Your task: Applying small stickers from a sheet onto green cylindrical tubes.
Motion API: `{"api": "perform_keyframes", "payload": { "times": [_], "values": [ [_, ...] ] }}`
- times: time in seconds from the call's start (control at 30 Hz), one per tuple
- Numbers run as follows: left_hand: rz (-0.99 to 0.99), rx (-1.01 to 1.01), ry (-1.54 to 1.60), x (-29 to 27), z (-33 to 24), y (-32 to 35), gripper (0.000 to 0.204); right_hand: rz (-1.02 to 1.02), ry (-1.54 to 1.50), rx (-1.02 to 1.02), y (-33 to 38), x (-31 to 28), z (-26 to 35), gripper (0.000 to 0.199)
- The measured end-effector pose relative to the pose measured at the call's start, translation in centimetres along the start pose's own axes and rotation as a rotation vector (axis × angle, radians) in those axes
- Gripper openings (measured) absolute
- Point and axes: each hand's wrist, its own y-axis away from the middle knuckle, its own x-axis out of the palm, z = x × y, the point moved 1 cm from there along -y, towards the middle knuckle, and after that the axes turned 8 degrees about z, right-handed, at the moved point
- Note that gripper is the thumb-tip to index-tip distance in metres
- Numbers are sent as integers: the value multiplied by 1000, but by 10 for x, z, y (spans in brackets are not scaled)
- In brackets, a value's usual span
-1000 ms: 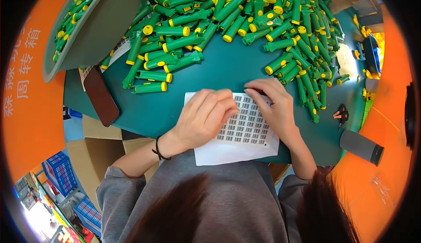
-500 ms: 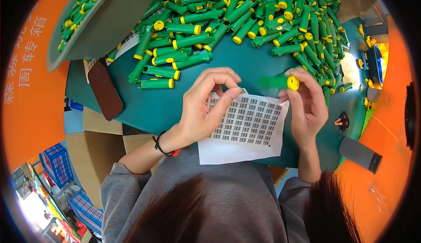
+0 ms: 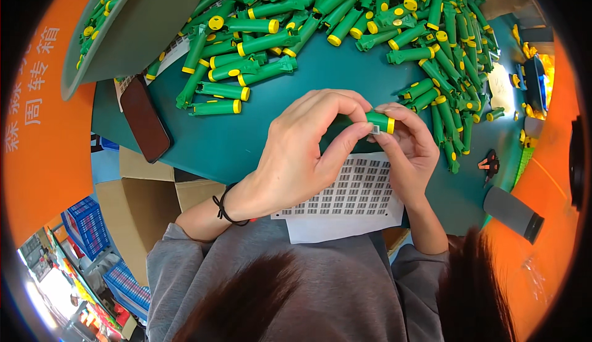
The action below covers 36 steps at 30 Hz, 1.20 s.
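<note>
In my right hand (image 3: 412, 151) a green plastic tube with a yellow end (image 3: 383, 122) is pinched between thumb and fingers, lying sideways. My left hand (image 3: 311, 148) is closed at the tube's left part, where thumb and fingertip press a small printed label (image 3: 374, 130) against the green side. Part of the tube is hidden behind the left fingers. Beneath both hands lies a white sheet of small printed labels (image 3: 354, 197), its lower part hanging over the table's near edge. A black band circles my left wrist.
A large heap of green tubes (image 3: 345, 9) covers the far side of the green table (image 3: 203, 141). A grey-green tub (image 3: 148, 27) tilts at the far left, above a dark phone (image 3: 143, 119). Right: a small orange-black tool (image 3: 490, 165) and a grey cylinder (image 3: 512, 212). Open carton (image 3: 142, 212) lower left.
The right hand has brought the green tube leftward to meet the left hand. The label in the left fingers now touches the tube. The label sheet has slid a little lower.
</note>
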Motion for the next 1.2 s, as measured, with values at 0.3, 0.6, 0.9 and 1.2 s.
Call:
{"api": "perform_keyframes", "payload": {
  "times": [0.3,0.6,0.9,1.2],
  "values": [
    [27,-8,-84,0,-3,-2,10,11,20,-13,2,2,4,37],
    [19,16,-120,0,-1,-1,11,25,45,-36,1,4,4,38],
    [113,-137,-12,-1,4,-7,9,28,66,-26,3,0,3,36],
    [457,-438,427,-6,16,-11,33,67,10,56,3,1,0,41]
  ]
}}
